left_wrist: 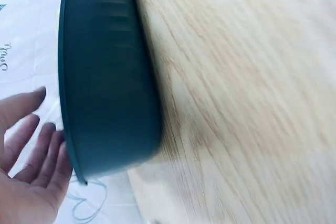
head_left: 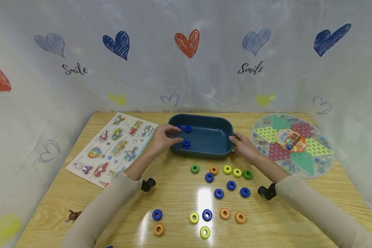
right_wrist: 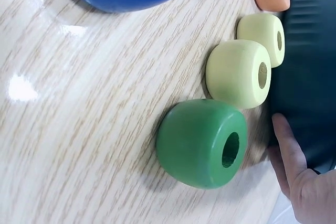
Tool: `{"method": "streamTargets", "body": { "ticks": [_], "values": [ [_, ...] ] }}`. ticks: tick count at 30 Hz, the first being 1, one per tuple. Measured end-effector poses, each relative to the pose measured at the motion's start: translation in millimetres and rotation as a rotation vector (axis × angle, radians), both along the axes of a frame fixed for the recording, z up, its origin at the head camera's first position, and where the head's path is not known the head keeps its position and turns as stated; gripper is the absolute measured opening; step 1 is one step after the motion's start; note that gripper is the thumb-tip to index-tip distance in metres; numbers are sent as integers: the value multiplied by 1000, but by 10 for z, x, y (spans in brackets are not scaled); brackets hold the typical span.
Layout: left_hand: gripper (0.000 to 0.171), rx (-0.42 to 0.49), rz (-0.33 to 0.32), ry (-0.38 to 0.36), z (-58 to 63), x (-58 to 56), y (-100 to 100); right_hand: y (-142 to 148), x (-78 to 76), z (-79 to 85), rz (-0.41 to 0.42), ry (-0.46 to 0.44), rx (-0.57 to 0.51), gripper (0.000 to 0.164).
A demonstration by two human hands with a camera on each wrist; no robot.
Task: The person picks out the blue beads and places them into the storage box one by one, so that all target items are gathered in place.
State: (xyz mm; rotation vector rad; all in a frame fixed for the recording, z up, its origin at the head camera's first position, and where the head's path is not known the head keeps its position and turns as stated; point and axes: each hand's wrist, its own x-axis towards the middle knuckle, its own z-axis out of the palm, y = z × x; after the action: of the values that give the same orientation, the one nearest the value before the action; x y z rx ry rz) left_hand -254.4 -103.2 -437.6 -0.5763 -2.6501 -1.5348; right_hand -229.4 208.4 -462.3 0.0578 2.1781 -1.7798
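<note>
Left hand [head_left: 164,138], thumb and fingers apart, overlaps the tray [head_left: 207,139] at left; right hand [head_left: 245,147] pinches its right end.

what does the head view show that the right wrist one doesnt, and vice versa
Only the head view shows the left hand, picture board, star game board and blue rings inside the tub. Only the right wrist view shows ridges on the tub's outer wall. Both show the tub, right hand, a green ring and yellow rings.
</note>
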Motion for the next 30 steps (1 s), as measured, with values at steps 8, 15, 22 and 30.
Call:
{"method": "streamTargets", "body": {
  "ticks": [8,15,22,30],
  "values": [
    [23,21,-301,-79,2,550,-417,-1,21,-16,15,16,3,54],
    [35,-53,-691,-298,-229,1064,-768,11,26,-8,9,13,6,55],
    [37,-122,-719,-319,-404,1363,-834,26,8,-27,-1,1,3,55],
    [32,-113,-631,-250,-493,1438,-870,-1,-13,-33,-6,6,12,55]
  ]
}}
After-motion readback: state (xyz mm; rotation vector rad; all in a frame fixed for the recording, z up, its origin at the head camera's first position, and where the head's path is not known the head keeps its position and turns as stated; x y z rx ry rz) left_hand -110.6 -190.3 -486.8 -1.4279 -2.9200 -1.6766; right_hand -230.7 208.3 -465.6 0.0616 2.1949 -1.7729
